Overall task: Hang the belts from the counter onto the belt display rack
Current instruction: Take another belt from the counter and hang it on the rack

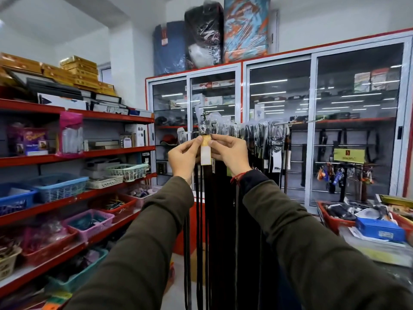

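Both my hands are raised at the belt display rack (297, 123), a horizontal rail with several dark belts (263, 142) hanging in plastic-wrapped tops. My left hand (184, 156) and my right hand (229, 154) pinch the top of one dark belt (206, 198) from either side, just below its wrapped buckle (205, 128). A white and yellow tag (205, 151) hangs between my fingers. The belt's strap drops straight down between my forearms. Whether the buckle's hook sits on the rail is hidden by plastic.
Red shelves (78, 198) with coloured baskets and boxes stand on the left. Glass-door cabinets (312, 130) are behind the rack. At the right, the counter (380, 249) holds a red basket (330, 222), a blue box (380, 229) and papers.
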A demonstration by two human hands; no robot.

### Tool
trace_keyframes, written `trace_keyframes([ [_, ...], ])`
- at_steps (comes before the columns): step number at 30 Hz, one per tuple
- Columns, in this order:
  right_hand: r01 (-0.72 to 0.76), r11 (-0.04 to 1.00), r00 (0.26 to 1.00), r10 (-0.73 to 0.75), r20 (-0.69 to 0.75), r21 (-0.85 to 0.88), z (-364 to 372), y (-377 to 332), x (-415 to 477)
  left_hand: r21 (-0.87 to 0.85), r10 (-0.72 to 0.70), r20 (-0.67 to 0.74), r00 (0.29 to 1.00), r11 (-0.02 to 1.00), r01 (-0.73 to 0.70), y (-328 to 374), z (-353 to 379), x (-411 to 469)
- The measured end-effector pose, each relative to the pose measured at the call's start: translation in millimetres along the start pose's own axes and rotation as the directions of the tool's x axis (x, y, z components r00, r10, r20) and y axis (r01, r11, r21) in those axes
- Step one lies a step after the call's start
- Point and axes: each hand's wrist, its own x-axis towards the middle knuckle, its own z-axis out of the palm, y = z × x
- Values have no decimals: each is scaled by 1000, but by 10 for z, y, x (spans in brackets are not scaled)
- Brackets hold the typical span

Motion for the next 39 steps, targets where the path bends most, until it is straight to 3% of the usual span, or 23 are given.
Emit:
trace_keyframes([
  [4, -87, 995, 996, 85, -40, -42, -5, 104, 37, 41, -125, 78, 989, 992, 123, -41, -60, 50],
  [9, -85, 982, 993, 71, -90, -169, -31, 274, 110, 127, -129, 90, 987, 985, 118, -112, -44, 73],
  [13, 26, 887, 993, -75, -88, -462, -92, 420, 48, 344, 47, 51, 998, 937, -62, -239, 5, -62],
  [16, 134, 823, 970, -222, -96, -552, -223, 564, -186, 420, 251, 89, 964, 868, -265, -409, 24, -367],
  [19, 215, 710, 931, -357, -80, -671, -436, 740, -460, 531, 403, 220, 888, 714, -456, -658, 19, -684],
  [23, 195, 540, 903, -425, -65, -819, -840, 1019, -873, 622, 382, 433, 817, 529, -577, -1072, 19, -1080],
  [28, -10, 334, 938, -323, -124, -943, -1544, 1368, -1431, 648, 225, 554, 802, 488, -585, -1675, 131, -1654],
  [32, -239, 241, 945, -164, -282, -941, -2159, 1597, -1874, 645, 87, 608, 789, 526, -555, -2126, 315, -2129],
  [36, -449, 218, 874, -93, -476, -866, -2729, 1708, -2232, 640, -30, 656, 754, 551, -535, -2470, 615, -2555],
  [39, -604, 294, 767, -37, -640, -741, -3166, 1720, -2426, 632, -111, 691, 714, 573, -522, -2696, 906, -2833],
])
